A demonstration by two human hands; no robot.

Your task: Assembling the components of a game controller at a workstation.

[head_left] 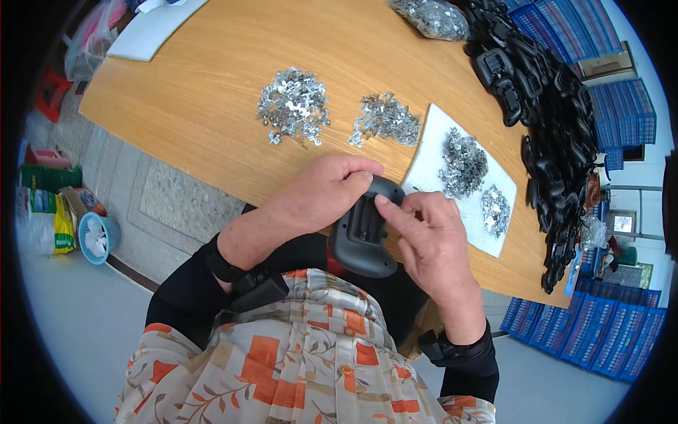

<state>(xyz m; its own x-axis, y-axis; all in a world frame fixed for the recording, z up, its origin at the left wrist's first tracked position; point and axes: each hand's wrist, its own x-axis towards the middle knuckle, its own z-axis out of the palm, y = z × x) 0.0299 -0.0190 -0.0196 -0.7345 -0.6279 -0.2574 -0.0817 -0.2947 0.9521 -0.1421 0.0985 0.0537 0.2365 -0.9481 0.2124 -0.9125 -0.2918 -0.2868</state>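
My left hand (318,187) grips a black game controller (364,258) by its upper left side, thumb on its edge. The controller's back faces up, with an uncovered battery compartment (367,220) in the middle. My right hand (431,237) has its fingers bent together, with one fingertip pressed at the compartment's upper end. Whether a small part lies under that fingertip is hidden. Beyond my hands are two heaps of small silvery metal pieces (293,106) (385,120). A darker heap of small metal parts (463,166) and a smaller shiny heap (496,210) rest on a white foam sheet (441,127).
A long pile of black controllers (558,148) lines the right edge of the wooden table (212,92). A clear bag of metal parts (432,18) lies at the far side. Blue crates (586,332) stack at the right. A blue basket (99,237) stands on the floor at left.
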